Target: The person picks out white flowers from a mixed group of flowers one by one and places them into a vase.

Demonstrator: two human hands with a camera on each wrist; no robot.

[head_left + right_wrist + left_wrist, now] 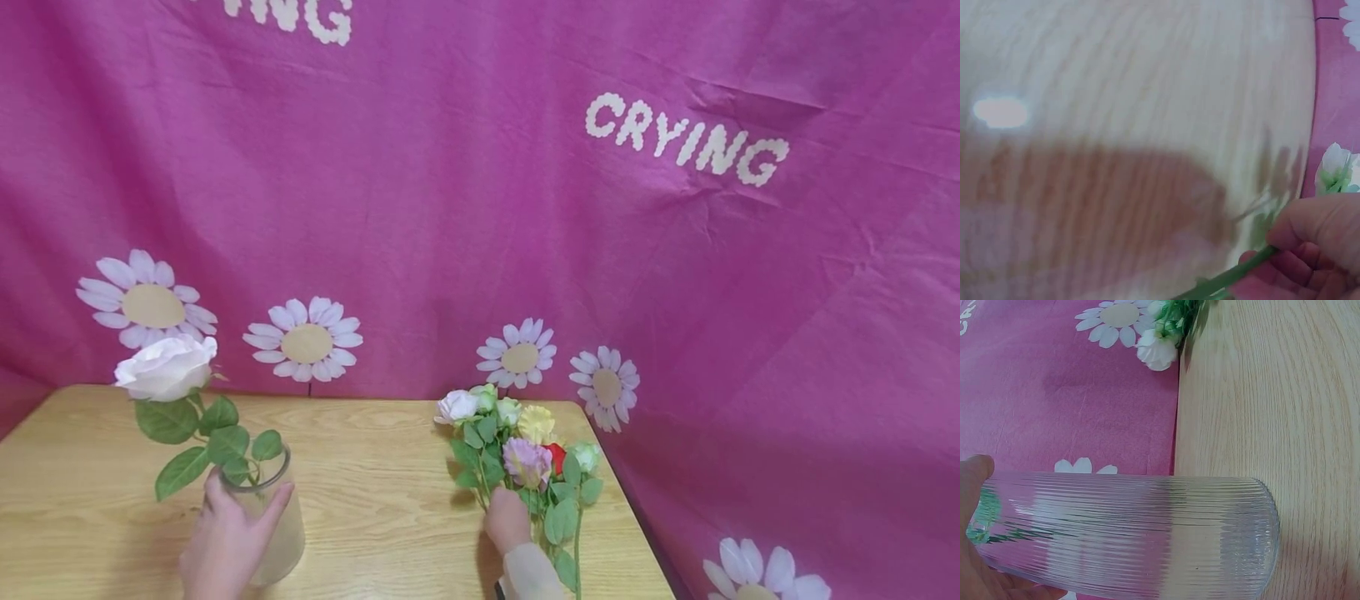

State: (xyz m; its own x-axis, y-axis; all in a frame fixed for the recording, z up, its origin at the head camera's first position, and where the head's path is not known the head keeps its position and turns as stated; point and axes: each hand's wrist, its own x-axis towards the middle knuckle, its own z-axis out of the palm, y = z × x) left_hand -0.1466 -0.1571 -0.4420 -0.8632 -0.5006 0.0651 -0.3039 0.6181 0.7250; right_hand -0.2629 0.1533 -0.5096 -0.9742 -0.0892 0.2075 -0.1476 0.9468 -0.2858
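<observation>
My left hand (228, 533) grips a clear ribbed glass vase (1129, 534) near its rim, thumb on one side and fingers on the other. One large white rose (168, 368) with green leaves stands in the vase, leaning left. At the right, my right hand (508, 518) is at a bunch of artificial flowers lying on the table. Its thumb and fingers pinch a green stem (1225, 280); I cannot tell which bloom that stem bears. Just beyond this hand is a purple flower (527, 462), beside a yellow one (536, 423) and a red one (555, 458).
A wooden table (382, 500) carries everything. White blooms (457, 406) and pale green ones (587, 455) lie toward its back right corner. Behind and to the right hangs a pink cloth (420, 208) printed with daisies and lettering.
</observation>
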